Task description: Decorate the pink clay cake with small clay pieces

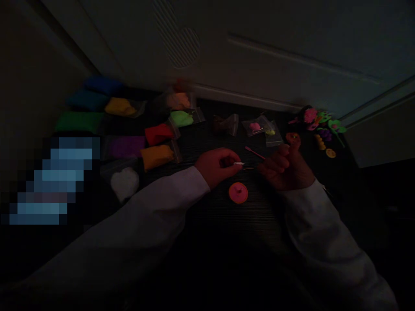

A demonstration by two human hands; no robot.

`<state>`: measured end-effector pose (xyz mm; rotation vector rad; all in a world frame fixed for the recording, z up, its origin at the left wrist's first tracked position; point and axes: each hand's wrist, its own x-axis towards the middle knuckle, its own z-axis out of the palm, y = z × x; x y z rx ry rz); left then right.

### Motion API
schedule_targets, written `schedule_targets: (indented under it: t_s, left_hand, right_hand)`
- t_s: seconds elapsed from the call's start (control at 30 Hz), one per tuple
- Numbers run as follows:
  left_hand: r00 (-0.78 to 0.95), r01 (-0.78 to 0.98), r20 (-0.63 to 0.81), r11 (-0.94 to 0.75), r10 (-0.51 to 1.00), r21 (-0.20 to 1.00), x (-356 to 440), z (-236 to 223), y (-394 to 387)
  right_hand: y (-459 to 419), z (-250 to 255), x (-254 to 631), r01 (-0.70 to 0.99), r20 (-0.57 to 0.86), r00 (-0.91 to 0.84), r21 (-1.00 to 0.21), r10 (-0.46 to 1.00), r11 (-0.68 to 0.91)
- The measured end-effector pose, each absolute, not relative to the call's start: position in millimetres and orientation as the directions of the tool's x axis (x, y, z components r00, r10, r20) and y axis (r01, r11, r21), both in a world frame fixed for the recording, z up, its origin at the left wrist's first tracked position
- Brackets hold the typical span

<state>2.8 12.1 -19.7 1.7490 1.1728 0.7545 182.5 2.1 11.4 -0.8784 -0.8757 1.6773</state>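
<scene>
My left hand [218, 166] is closed in a pinch, with a small white piece of clay [239, 163] between thumb and forefinger. To its right, my right hand [288, 168] is raised with its fingers curled in and the tips of thumb and forefinger together. Whatever is in that pinch is too small and dark to make out. A pink modelling tool [254, 152] lies beside the right hand, which hides one end. Between the hands is a thin stick [249, 168]. Below them a round pink clay disc [238, 193] with an orange rim and a raised knob rests on the dark table.
Bags of coloured clay spread over the left and back, among them a red bag [158, 134], an orange bag [158, 157] and a white bag [125, 183]. At back right are several clay flowers [310, 115]. A pale panel [259, 56] stands behind the table.
</scene>
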Motion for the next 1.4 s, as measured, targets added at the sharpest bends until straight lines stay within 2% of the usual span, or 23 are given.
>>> schedule_targets:
  t_s: [0.27,0.37,0.43,0.53,0.6,0.67,1.0,1.13,1.4]
  left_hand:
    - [0.382,0.39,0.015,-0.176,0.924,0.904,2.7,-20.4,11.6]
    - [0.382,0.419,0.054,-0.225,0.922,0.88,2.7,-20.8,10.7]
    - [0.396,0.487,0.131,-0.329,0.909,0.809,2.1,-22.2,10.5]
    - [0.459,0.597,0.257,-0.509,0.851,0.62,0.4,-26.7,11.2]
    - [0.494,0.632,0.268,-0.554,0.827,0.543,-1.0,-30.7,12.2]
    - [0.506,0.651,0.243,-0.551,0.827,0.522,-2.1,-34.2,13.2]
    - [0.557,0.673,0.162,-0.557,0.814,0.487,-3.9,-33.2,15.5]
    - [0.545,0.668,0.189,-0.559,0.817,0.492,-3.4,-31.1,15.0]
    - [0.367,0.671,0.187,-0.399,0.911,0.625,-2.7,-16.3,8.6]
  right_hand:
    - [3.1,9.8,184.0,-0.421,-0.081,-0.215,-0.892,0.973,-0.167]
    - [3.8,9.1,185.2,-0.429,-0.055,-0.221,-0.891,0.974,-0.148]
    - [3.9,9.4,185.1,-0.417,-0.049,-0.224,-0.898,0.973,-0.141]
    - [3.7,8.6,183.2,-0.39,-0.084,-0.216,-0.906,0.973,-0.165]
    - [3.3,6.0,181.4,-0.347,-0.104,-0.192,-0.923,0.976,-0.166]
    - [3.0,1.8,180.0,-0.294,-0.111,-0.162,-0.943,0.981,-0.155]
    - [3.3,-8.5,181.6,-0.211,-0.082,-0.098,-0.972,0.992,-0.101]
    - [4.4,-6.6,181.0,-0.217,-0.072,-0.094,-0.972,0.993,-0.091]
    - [5.2,-4.2,181.5,-0.242,-0.068,-0.072,-0.967,0.995,-0.083]
